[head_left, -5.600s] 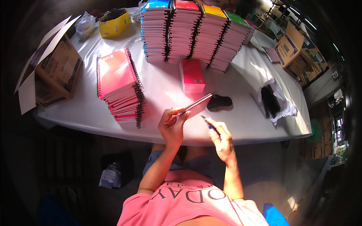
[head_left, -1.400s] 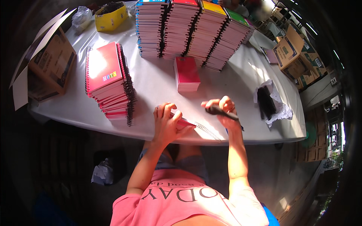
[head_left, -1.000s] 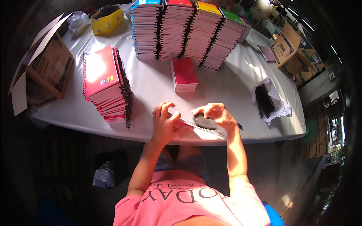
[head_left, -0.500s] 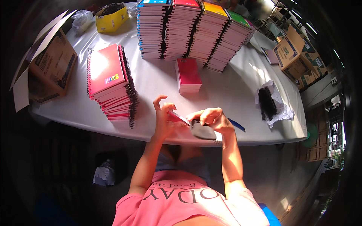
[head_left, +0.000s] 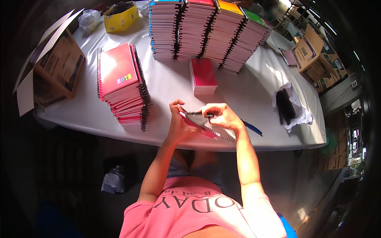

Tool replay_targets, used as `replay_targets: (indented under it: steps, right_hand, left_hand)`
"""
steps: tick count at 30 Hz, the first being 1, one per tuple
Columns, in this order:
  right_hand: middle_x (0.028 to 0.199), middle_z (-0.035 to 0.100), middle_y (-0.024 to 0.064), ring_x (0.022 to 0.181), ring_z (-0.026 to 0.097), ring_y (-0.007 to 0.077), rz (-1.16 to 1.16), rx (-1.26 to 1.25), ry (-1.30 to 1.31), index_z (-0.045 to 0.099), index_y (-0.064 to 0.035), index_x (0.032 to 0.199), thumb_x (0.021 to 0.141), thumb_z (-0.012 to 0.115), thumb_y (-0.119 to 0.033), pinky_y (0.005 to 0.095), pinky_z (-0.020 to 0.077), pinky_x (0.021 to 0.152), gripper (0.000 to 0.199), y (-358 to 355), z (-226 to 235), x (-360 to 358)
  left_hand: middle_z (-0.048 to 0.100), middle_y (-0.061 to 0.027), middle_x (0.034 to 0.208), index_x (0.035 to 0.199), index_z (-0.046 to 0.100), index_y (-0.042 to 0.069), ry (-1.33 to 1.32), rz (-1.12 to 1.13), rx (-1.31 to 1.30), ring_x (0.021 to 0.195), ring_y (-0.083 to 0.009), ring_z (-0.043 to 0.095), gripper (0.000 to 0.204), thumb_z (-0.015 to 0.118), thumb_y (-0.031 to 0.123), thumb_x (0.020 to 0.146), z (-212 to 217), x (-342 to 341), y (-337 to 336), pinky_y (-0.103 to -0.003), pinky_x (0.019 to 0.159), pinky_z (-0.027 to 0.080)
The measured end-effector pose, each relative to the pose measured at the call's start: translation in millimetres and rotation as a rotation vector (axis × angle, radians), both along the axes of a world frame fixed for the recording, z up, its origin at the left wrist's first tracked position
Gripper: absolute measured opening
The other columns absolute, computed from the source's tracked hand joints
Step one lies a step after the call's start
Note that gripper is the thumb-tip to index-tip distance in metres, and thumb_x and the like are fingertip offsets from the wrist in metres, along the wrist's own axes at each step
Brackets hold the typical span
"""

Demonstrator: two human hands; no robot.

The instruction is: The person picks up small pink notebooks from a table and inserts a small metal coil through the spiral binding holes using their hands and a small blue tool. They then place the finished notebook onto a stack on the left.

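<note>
Near the table's front edge, my left hand (head_left: 179, 123) is closed on a small red-covered notebook (head_left: 207, 132), held tilted. A coil (head_left: 221, 135) runs along its edge and sticks out past the lower right end. My right hand (head_left: 225, 118) pinches a flat, dark grey piece with a rounded end (head_left: 197, 118), which lies over the notebook's coil side; its exact kind is unclear. Just right of that hand rests a blue-handled tool (head_left: 253, 128), partly hidden by the wrist. Beyond my hands sits a stack of small red pads (head_left: 203, 75) without coils.
A stack of red spiral notebooks (head_left: 119, 75) stands left, beside an open cardboard box (head_left: 59, 67). Tall notebook stacks (head_left: 190, 33) line the back, near a yellow box of black coils (head_left: 121, 20). Black coils (head_left: 285, 107) lie on white paper at right; more cartons (head_left: 311, 53) stand beyond.
My right hand has brought the dark piece left and up over the notebook. The notebook's coil now shows along its edge. The view has shifted slightly.
</note>
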State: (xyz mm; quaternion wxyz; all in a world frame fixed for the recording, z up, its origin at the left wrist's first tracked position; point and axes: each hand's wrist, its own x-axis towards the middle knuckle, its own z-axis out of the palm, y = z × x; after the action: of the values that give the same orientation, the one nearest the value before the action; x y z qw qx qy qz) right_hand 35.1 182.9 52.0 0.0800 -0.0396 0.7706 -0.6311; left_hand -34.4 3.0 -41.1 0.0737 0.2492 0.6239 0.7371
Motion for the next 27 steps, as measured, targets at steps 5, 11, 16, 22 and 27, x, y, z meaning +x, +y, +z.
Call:
replay_targets:
  steps: [5, 11, 16, 22, 27]
  right_hand:
    - [0.102, 0.065, 0.0102, 0.105, 0.056, 0.015, 0.155, -0.296, 0.109, 0.059, 0.0017, 0.086, 0.063, 0.046, 0.017, 0.0286, 0.0443, 0.09, 0.03, -32.1, 11.3, -3.2]
    - [0.106, 0.066, 0.0059, 0.097, 0.058, 0.0103, -0.285, -0.098, 0.185, 0.06, -0.0002, 0.087, 0.066, 0.048, 0.011, 0.0227, 0.045, 0.077, 0.027, -0.4, -1.2, -3.6]
    - [0.132, 0.047, 0.0242, 0.121, 0.048, 0.0383, -0.771, 0.722, 0.167, 0.054, -0.0094, 0.124, 0.071, 0.075, -0.025, 0.0424, 0.0362, 0.102, 0.059, 61.7, -17.3, 62.2]
    - [0.13, 0.043, 0.0172, 0.118, 0.041, 0.0368, -0.811, 1.297, 0.015, 0.046, -0.0129, 0.133, 0.088, 0.057, -0.034, 0.0521, 0.0305, 0.1, 0.051, 22.4, -71.3, 153.2]
    - [0.111, 0.05, 0.0139, 0.1, 0.048, 0.0307, -0.965, 0.581, 0.377, 0.053, -0.0143, 0.129, 0.092, 0.053, -0.02, 0.0396, 0.0386, 0.09, 0.037, -38.6, -10.2, 127.8]
  left_hand:
    - [0.028, -0.0088, 0.106, 0.101, 0.028, 0.005, 0.08, -0.038, 0.009, 0.092, -0.0158, 0.038, 0.099, 0.093, 0.043, 0.036, -29.4, -10.1, -5.6, -0.027, 0.079, 0.04]
    - [0.032, -0.0032, 0.104, 0.109, 0.028, 0.006, 0.315, 0.029, -0.04, 0.08, -0.0085, 0.038, 0.093, 0.091, 0.037, 0.048, -10.8, -5.5, -1.5, -0.023, 0.073, 0.041]
    - [0.052, -0.0023, 0.098, 0.099, 0.048, 0.004, -0.026, -0.143, 0.119, 0.088, -0.0069, 0.049, 0.036, 0.074, 0.003, 0.074, 4.4, 0.6, -16.5, -0.021, 0.077, 0.041]
    - [0.06, 0.0014, 0.082, 0.096, 0.064, -0.001, -0.339, -0.028, 0.224, 0.079, -0.0061, 0.055, 0.019, 0.071, 0.0, 0.078, 35.1, 25.4, -13.0, -0.02, 0.072, 0.042]
    - [0.062, -0.0003, 0.079, 0.101, 0.068, -0.003, 0.061, 0.167, -0.054, 0.076, -0.0069, 0.054, 0.025, 0.073, -0.001, 0.076, 45.1, 43.0, -6.6, -0.021, 0.067, 0.045]
